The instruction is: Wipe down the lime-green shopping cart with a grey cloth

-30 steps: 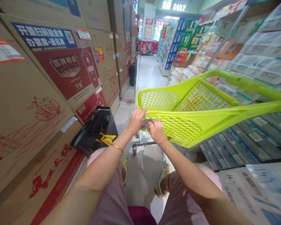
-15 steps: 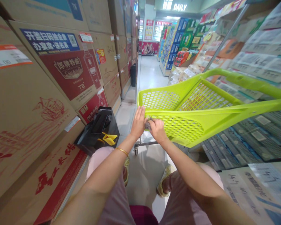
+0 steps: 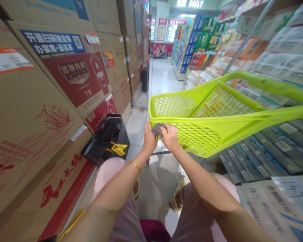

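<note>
A lime-green plastic shopping cart (image 3: 217,111) stands in the aisle in front of me, its basket perforated. A small grey cloth (image 3: 157,128) is pressed against the near end wall of the basket. My left hand (image 3: 149,140) and my right hand (image 3: 169,137) are side by side at that wall, both with fingers closed on the cloth. A gold bangle sits on my left wrist. My knees in pink trousers show below my arms.
Stacked cardboard boxes (image 3: 65,77) wall the left side. A black dustpan with a yellow clip (image 3: 108,138) leans at their foot. Shelves of packaged goods (image 3: 280,67) line the right. The tiled aisle floor (image 3: 164,77) runs ahead towards more shelving.
The cloth has come up onto the basket's end wall and shows more. My left hand went from cupping the rim corner to gripping the cloth from below; both hands shifted slightly right and up.
</note>
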A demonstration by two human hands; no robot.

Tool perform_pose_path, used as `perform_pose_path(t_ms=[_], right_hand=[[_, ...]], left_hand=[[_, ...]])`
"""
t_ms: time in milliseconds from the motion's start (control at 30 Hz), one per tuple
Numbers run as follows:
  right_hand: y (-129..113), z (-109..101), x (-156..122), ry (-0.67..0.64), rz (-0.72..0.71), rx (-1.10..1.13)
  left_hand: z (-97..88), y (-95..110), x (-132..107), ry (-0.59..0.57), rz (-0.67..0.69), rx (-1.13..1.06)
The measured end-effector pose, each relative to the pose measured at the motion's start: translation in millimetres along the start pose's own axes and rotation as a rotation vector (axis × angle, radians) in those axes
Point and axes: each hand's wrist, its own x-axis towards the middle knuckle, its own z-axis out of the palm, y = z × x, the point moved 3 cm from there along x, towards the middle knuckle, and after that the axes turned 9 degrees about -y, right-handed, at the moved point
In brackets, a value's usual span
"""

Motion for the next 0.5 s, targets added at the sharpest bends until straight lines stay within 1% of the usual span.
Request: perform_pose_path(t_ms=[133,233,333,500], right_hand=[[1,18,-18,-0.166,-0.027,0.009],[5,17,-23,-0.197,-0.031,0.028],[9,4,-17,-0.138,0.011,0.067],[12,-21,5,0.029,0.092,0.095]], left_hand=[[3.2,-4,-3,0.015,-0.038,0.005],[4.0,-7,2,0.031,-0.053,-0.019],[4.0,-7,8,0.046,-0.07,-0.04],[7.8,-4,16,0.082,-0.146,0.02]])
